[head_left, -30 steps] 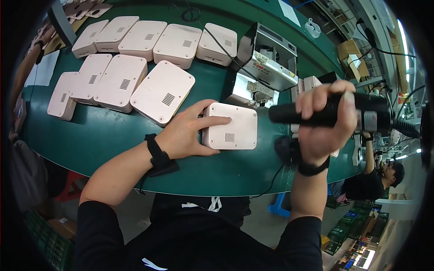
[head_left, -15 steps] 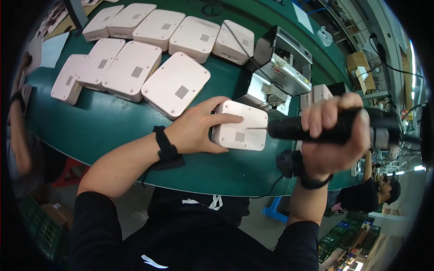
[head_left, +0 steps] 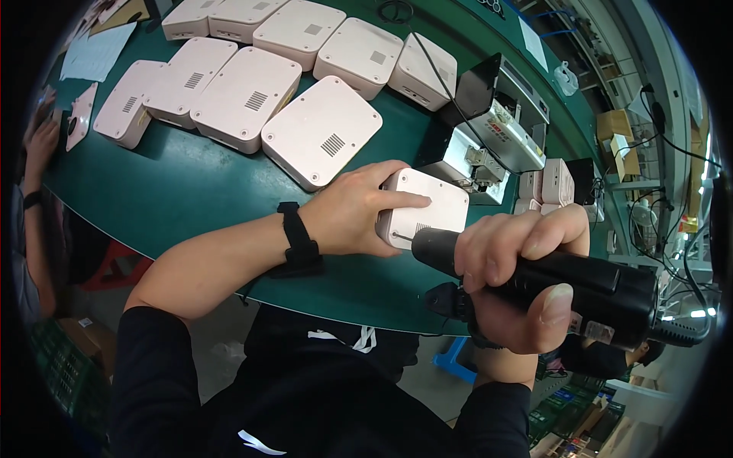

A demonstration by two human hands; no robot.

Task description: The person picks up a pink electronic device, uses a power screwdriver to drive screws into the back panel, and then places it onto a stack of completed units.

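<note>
A small white plastic box [head_left: 441, 195] lies on the green table with a vent grille and corner screw holes facing up. My left hand [head_left: 347, 210] is closed round its left side, index finger stretched across the top. My right hand [head_left: 519, 263] is wrapped round a black corded electric screwdriver [head_left: 592, 294], held tilted to the left. Its thin bit reaches the near left corner of the box, by a screw hole; whether it sits on a screw is too small to tell. The screwdriver's nose covers part of the grille and the near edge.
Several white boxes [head_left: 324, 126] stand in two rows at the far left. A black and silver bench machine [head_left: 489, 126] is beyond my box, with more white boxes [head_left: 557, 183] to its right. A cable [head_left: 439, 65] hangs over it. Another person's arm [head_left: 34, 164] is at the left edge.
The screwdriver has swung left and nearer, its bit going from above the middle of the box to its near left corner. My left hand keeps its hold. The whole view has shifted slightly.
</note>
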